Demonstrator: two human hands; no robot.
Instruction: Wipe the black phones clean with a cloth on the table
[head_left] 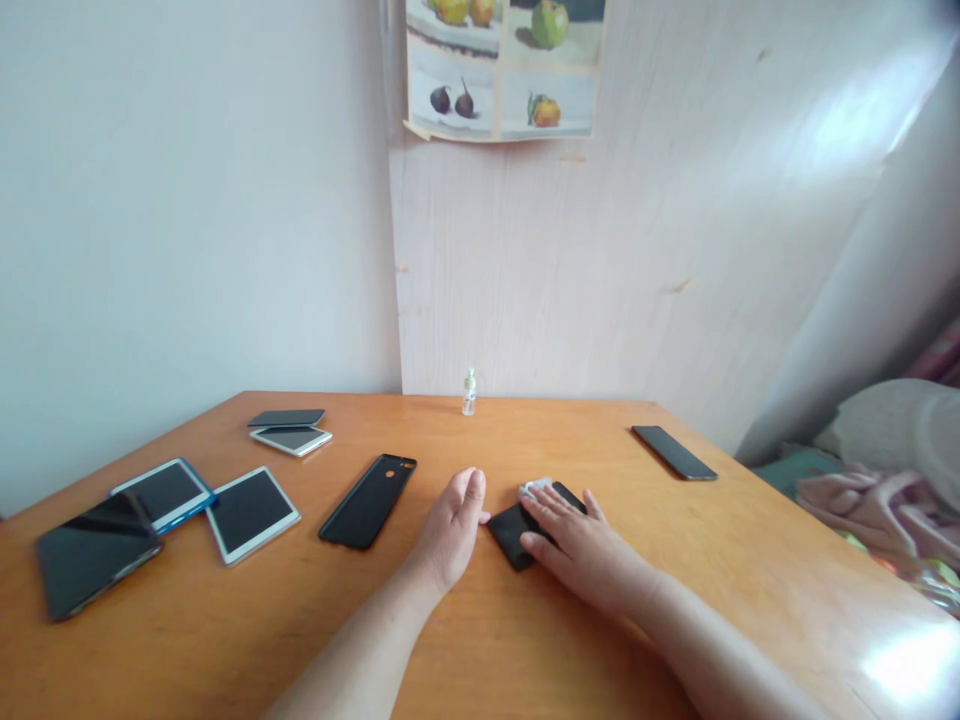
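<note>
My right hand [574, 545] lies palm down with its fingers spread, over a flat black thing [514, 533] that looks like a phone or a dark cloth on one. A small crumpled whitish piece [535, 487] shows past the fingertips; the palm hides the rest. Close to the left edge of the black thing is my left hand [454, 520], fingers curled in and thumb up; whatever they may hold is hidden. Left of that hand, a black phone case [369, 502] with a camera cut-out rests on the table.
On the wooden table [555, 660], several tablets lie at left, including a white-framed one [253, 512] and a black one [94, 552]. Two stacked phones [291, 438] are behind them. A small spray bottle [469, 393] stands at the back; another phone [673, 453] lies at right.
</note>
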